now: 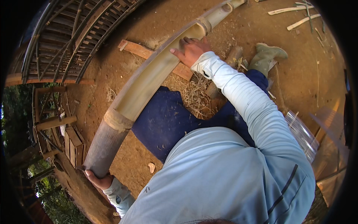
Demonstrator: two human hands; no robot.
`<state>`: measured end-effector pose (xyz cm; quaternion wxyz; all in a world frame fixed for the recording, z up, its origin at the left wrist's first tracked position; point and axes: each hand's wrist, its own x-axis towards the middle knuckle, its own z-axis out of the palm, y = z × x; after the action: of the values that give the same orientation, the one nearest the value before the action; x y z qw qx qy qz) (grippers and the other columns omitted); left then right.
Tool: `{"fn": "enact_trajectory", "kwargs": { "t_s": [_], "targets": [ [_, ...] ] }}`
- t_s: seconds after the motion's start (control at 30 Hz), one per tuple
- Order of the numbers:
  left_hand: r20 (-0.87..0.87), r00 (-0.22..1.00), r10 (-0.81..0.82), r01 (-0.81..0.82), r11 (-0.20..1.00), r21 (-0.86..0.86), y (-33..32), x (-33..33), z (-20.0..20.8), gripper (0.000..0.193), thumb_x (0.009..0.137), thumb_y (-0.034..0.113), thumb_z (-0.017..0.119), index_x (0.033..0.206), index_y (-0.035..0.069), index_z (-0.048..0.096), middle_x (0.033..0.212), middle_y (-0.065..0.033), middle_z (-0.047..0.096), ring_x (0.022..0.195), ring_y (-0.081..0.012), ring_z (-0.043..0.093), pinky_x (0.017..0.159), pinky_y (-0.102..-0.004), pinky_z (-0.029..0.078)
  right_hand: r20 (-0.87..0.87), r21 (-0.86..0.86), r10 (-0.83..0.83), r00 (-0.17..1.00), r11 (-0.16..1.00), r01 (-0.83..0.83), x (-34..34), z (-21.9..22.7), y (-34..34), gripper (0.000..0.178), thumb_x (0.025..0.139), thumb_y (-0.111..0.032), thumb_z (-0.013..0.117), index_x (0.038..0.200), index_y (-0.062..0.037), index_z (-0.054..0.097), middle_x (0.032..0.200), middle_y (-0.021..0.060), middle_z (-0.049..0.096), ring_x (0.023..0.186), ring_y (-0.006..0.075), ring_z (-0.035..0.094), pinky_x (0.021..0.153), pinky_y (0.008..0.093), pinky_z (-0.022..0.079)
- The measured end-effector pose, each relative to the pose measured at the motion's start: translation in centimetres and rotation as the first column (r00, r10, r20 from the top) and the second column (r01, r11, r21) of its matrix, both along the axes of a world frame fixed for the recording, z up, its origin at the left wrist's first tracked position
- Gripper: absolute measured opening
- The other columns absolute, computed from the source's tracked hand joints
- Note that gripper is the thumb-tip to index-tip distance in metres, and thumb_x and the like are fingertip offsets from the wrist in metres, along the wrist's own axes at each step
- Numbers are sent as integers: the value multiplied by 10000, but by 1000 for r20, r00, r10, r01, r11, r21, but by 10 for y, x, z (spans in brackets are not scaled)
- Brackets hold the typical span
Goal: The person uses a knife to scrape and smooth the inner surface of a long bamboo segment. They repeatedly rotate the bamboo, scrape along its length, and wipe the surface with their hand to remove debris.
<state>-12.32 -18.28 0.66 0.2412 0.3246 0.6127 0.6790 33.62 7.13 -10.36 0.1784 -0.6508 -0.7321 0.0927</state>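
A long, thick bamboo pole [147, 80] slants from the lower left to the top right, across my left thigh. Its upper side is cut away between the joints, baring a pale hollow; the section nearest the lower left is still round and brown-grey. My left hand [100, 181] is closed round that lower end, thumb on the near side and some fingers hidden beneath. Farther up, my right hand [192, 50] lies over the right-hand edge of the hollow just below a joint, thumb and fingers spread, touching the bamboo.
Under the pole lies a reddish plank [136, 49] on the dirt floor, beside heaped shavings [201, 95] and a short log [233, 58]. A slatted bamboo rack [74, 33] stands at upper left. Split strips [291, 10] lie at upper right; clear plastic sheeting [302, 136] is at right.
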Motion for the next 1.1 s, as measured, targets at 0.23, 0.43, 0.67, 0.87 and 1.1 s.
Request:
{"fn": "enact_trajectory", "kwargs": {
  "t_s": [0.23,0.43,0.67,0.87,1.1],
  "targets": [
    [74,997,5,-1,998,-62,-6,-2,-1,728,920,550,556,1428,35,474,1391,-166,537,1271,-332,531,1057,-480,419,-148,286,439,886,877,-387,-97,47,-96,864,918,-745,440,1226,39,630,1345,309,555,1307,397,527,1118,665,298],
    [-32,999,20,-19,1000,18,-12,-10,-13,746,904,571,566,1412,31,490,1360,-160,569,1253,-324,551,1023,-462,445,-172,224,368,914,918,-328,-28,19,-43,776,990,-697,317,1056,-48,738,1166,161,712,1176,298,646,1145,641,266],
    [-194,963,-187,215,967,136,-11,-29,-30,885,868,615,593,1424,-52,423,1395,-227,519,1295,-356,515,1091,-491,393,48,190,-30,998,982,21,29,-26,2,806,1002,-688,270,1215,-25,678,1284,166,660,1290,301,561,1154,631,252],
    [-207,962,-177,203,973,112,-7,-16,-22,942,840,646,627,1428,-57,409,1365,-238,530,1273,-360,531,1082,-501,403,-88,317,503,860,833,-454,-73,42,-92,795,930,-735,415,1188,-27,669,1246,194,667,1227,335,605,1143,631,269],
    [-243,947,-208,240,964,112,-5,-13,-18,969,815,665,668,1402,-67,424,1339,-242,545,1237,-363,555,1060,-504,425,-152,373,311,938,897,-236,-6,-14,-36,552,987,-587,477,1116,-106,715,1236,92,696,1213,245,617,1116,599,312]
  ]
}}
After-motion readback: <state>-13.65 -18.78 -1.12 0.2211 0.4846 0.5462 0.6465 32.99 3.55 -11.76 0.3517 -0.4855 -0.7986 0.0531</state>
